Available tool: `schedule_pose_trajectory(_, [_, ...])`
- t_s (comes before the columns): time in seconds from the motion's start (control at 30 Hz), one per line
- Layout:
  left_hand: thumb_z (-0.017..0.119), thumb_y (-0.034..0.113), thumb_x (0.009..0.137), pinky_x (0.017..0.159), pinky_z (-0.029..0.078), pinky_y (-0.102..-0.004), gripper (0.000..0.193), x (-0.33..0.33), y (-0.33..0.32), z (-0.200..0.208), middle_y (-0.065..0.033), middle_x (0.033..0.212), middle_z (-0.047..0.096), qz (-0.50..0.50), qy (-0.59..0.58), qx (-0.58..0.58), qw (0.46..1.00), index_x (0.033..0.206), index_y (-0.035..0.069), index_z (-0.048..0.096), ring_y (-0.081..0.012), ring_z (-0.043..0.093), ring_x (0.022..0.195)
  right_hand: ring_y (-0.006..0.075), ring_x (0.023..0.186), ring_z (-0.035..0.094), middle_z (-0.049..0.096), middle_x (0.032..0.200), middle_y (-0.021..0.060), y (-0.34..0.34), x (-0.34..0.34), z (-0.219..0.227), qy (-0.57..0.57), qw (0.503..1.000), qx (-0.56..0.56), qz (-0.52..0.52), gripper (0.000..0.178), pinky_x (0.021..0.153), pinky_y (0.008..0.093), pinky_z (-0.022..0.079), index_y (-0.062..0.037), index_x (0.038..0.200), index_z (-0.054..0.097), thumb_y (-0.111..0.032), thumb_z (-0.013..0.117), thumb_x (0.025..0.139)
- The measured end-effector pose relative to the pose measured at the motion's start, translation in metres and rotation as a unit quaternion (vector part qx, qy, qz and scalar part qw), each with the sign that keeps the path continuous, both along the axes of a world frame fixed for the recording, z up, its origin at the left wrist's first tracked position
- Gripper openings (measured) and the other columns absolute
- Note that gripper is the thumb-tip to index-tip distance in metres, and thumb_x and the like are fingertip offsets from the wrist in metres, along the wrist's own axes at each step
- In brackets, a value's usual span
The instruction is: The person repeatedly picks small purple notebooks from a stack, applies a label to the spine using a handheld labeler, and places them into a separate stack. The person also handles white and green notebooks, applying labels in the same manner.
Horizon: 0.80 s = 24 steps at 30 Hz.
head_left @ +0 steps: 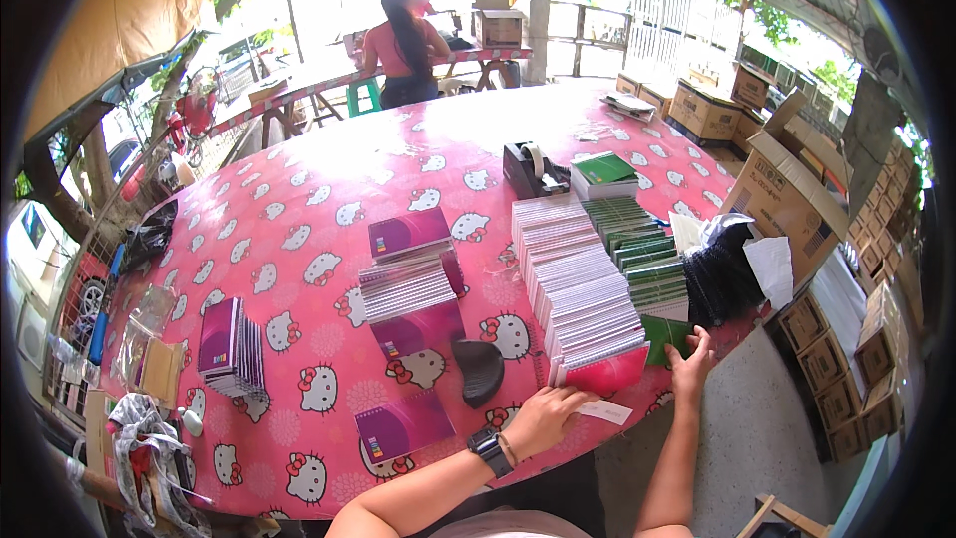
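Head view: hands meet at six o'clock on a table (299,199) under a pink cartoon-cat cloth. Left hand (543,418), a dark watch on its wrist, has fingers curled against the red-covered notebook (607,374) ending a long fanned row of notebooks (573,279); a small white slip (604,411) lies just beside it. Right hand (689,364), at five o'clock, pinches the lowest green notebook (665,334) of a green-covered row (637,249). Toward twelve sits a black tape dispenser (531,171). Purple notebooks (408,234) lie around ten o'clock, a dark curved object (481,369) beside them. Cardboard boxes (787,189) stand at three. A person in pink (403,45) stands far off at twelve.
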<state>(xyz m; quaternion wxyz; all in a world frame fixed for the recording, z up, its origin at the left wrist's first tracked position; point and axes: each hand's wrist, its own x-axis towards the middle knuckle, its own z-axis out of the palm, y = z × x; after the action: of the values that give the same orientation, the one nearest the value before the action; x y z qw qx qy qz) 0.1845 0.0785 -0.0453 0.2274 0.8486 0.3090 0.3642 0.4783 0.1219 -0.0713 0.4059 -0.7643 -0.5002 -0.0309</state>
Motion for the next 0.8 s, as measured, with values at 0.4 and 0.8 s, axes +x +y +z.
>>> schedule_pose_trajectory(0.4, [0.06,0.004,0.077,0.085,0.044,-0.0376,0.042,-0.007,0.0,-0.002,-0.0097,0.099,0.061,0.032,0.025,0.016,0.999,0.118,0.011,0.056,-0.0262,0.058,0.095,0.0318,0.108,0.046,0.051,0.123,0.0132,0.007,0.003,0.006,0.058,0.996,-0.068,0.025,0.103,0.099,0.0455,0.034,-0.011,0.135,0.037,-0.017,0.089,0.046])
schedule_pose_trajectory(0.8, [0.06,0.006,0.077,0.084,0.044,-0.0372,0.04,-0.004,0.0,-0.008,-0.01,0.098,0.061,0.041,0.016,0.011,0.999,0.117,0.011,0.057,-0.0262,0.058,0.092,0.017,0.078,0.054,0.051,0.097,0.0048,0.027,0.004,0.006,0.134,0.976,0.159,0.061,0.07,0.067,0.0301,0.048,-0.0089,0.124,0.048,0.009,0.073,0.061])
